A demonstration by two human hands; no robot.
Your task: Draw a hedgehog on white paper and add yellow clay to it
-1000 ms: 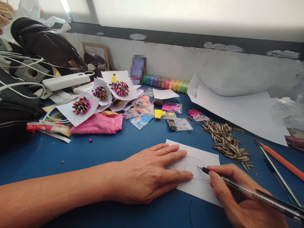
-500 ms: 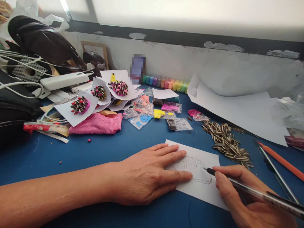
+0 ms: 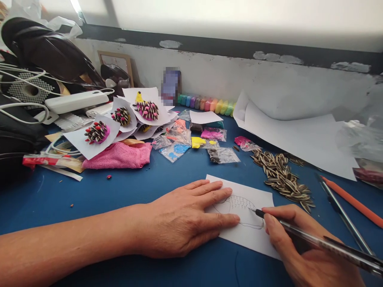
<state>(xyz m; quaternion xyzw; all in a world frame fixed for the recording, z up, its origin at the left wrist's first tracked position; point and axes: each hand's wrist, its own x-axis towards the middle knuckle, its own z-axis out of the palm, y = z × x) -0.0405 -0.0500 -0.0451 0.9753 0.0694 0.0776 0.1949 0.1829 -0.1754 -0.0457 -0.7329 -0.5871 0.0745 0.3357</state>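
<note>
Head view: white paper (image 3: 254,238), rounded line drawing (image 3: 247,217) (squiggly rows (image 3: 239,202) inside)

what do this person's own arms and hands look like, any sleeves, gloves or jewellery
The left hand and right hand are bare, with no gloves or rings visible. The left forearm shows no sleeve, watch or bracelet; the right forearm is out of frame.

1. On my feed: one left hand (image 3: 179,219), one right hand (image 3: 308,243).
2. Two pen-like tools (image 3: 300,232).
3. One drawn-on sheet (image 3: 247,216).
4. Three seed-studded figures (image 3: 147,110) plainly visible; others partly hidden.
5. One pink cloth (image 3: 119,156).
6. One seed heap (image 3: 284,177), too many for me to count.
</note>
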